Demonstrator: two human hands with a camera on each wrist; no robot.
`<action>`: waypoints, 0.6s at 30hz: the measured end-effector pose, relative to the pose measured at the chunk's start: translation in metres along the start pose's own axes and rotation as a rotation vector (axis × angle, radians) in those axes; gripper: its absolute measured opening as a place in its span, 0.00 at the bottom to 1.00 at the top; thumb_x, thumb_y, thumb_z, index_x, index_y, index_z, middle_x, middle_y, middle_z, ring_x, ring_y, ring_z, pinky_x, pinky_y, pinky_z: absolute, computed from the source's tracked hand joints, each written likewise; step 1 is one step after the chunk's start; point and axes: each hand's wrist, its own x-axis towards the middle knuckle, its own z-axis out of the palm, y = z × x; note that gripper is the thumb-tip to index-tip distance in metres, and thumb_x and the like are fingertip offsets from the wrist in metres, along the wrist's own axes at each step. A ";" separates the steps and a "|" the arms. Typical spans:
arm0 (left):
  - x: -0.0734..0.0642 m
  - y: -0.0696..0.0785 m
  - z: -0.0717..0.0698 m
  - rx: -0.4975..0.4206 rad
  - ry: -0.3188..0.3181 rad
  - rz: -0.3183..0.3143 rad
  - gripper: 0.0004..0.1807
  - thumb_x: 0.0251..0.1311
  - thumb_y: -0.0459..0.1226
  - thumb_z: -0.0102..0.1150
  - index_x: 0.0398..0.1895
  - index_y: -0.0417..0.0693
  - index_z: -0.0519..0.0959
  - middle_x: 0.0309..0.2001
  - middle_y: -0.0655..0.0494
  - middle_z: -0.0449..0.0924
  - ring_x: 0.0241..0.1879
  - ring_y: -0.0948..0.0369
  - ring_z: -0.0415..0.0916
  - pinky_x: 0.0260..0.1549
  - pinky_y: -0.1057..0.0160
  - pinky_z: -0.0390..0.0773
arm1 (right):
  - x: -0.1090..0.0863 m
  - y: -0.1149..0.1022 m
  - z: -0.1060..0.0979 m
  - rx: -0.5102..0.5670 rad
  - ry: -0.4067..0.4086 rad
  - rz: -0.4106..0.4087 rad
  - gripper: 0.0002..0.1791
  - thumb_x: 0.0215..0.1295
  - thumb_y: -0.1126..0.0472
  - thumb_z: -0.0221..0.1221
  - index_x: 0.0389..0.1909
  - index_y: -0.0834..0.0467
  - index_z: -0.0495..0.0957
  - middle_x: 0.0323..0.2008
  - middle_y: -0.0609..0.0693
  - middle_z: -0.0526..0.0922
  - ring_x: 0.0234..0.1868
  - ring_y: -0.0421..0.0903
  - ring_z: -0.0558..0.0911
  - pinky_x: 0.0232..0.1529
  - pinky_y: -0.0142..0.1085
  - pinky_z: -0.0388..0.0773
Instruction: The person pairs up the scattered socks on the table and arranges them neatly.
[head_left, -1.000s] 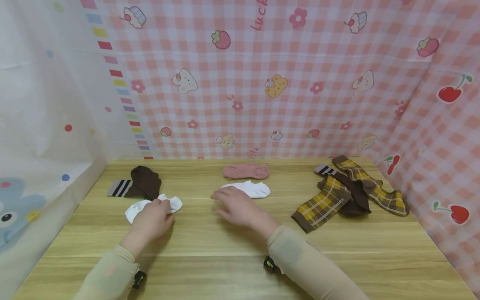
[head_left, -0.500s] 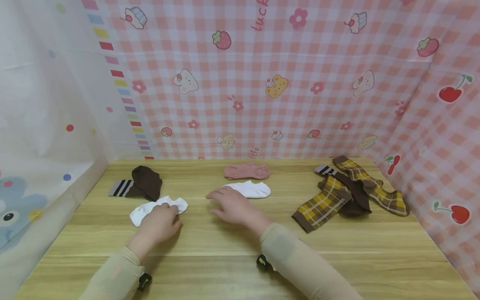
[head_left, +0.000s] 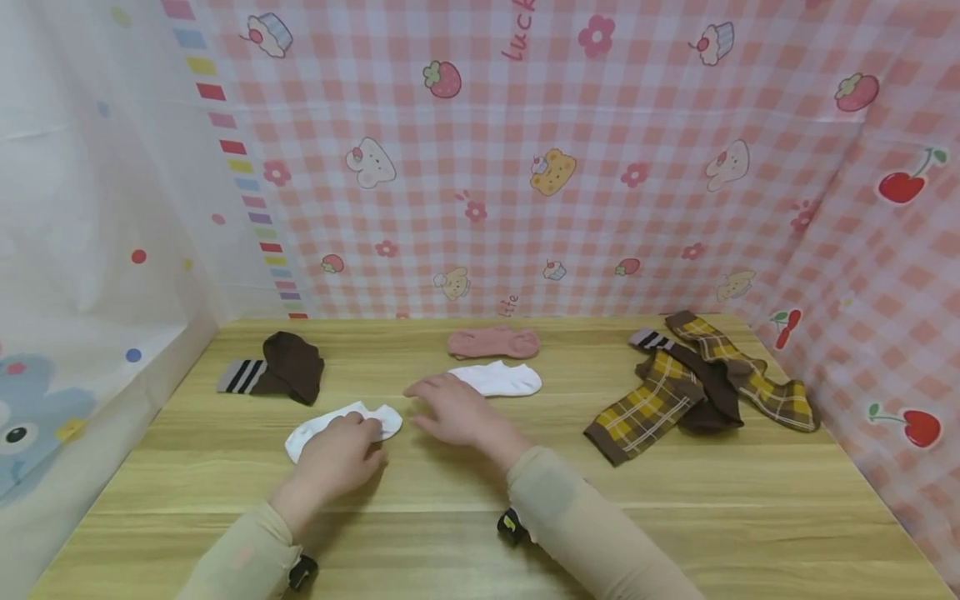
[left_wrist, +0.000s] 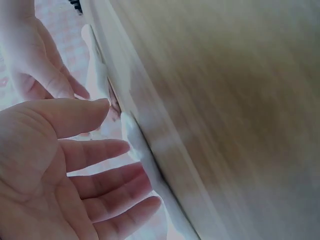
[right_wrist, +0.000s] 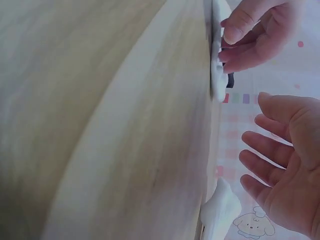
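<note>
A white ankle sock [head_left: 302, 435] lies flat on the table at left of centre. Across it rests my left hand [head_left: 341, 454], its fingertips touching the fabric and its thumb apart, as the left wrist view shows with the sock [left_wrist: 145, 155] under the fingers. My right hand [head_left: 457, 412] hovers over the table with relaxed fingers and holds nothing. Just beyond it lies a second white ankle sock [head_left: 506, 379], its left end partly hidden by that hand. In the right wrist view the right palm and fingers [right_wrist: 267, 155] are apart from any sock.
Behind the second white sock is a pink sock bundle [head_left: 493, 342]. A brown sock with a striped cuff [head_left: 288, 367] lies folded at back left. At right, yellow plaid socks [head_left: 648, 408] overlap another brown sock [head_left: 716, 400]. A gingham curtain [head_left: 487, 183] borders the wooden table [head_left: 450, 550].
The left hand has slid the nearer white sock right and slightly toward the person, away from the brown sock. My right hand has drifted a little left, uncovering more of the other white sock.
</note>
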 end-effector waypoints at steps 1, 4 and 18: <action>0.000 0.001 0.000 -0.002 0.007 0.007 0.11 0.55 0.40 0.70 0.31 0.47 0.77 0.28 0.52 0.71 0.29 0.54 0.73 0.24 0.54 0.74 | 0.001 0.000 0.001 0.004 0.007 -0.003 0.22 0.69 0.53 0.61 0.61 0.55 0.76 0.59 0.51 0.79 0.63 0.49 0.74 0.68 0.39 0.62; -0.001 0.001 0.000 -0.012 0.041 0.014 0.14 0.54 0.40 0.70 0.39 0.43 0.79 0.32 0.50 0.76 0.32 0.52 0.77 0.26 0.53 0.76 | 0.002 -0.001 0.003 0.019 0.018 0.003 0.22 0.68 0.53 0.62 0.61 0.55 0.76 0.59 0.51 0.79 0.62 0.49 0.74 0.67 0.39 0.63; -0.007 -0.023 -0.019 -0.173 0.198 -0.098 0.23 0.60 0.35 0.65 0.53 0.27 0.76 0.48 0.31 0.79 0.49 0.37 0.77 0.48 0.39 0.75 | 0.005 -0.008 0.004 0.073 0.051 0.050 0.22 0.69 0.52 0.61 0.60 0.56 0.77 0.56 0.51 0.81 0.60 0.49 0.76 0.65 0.38 0.66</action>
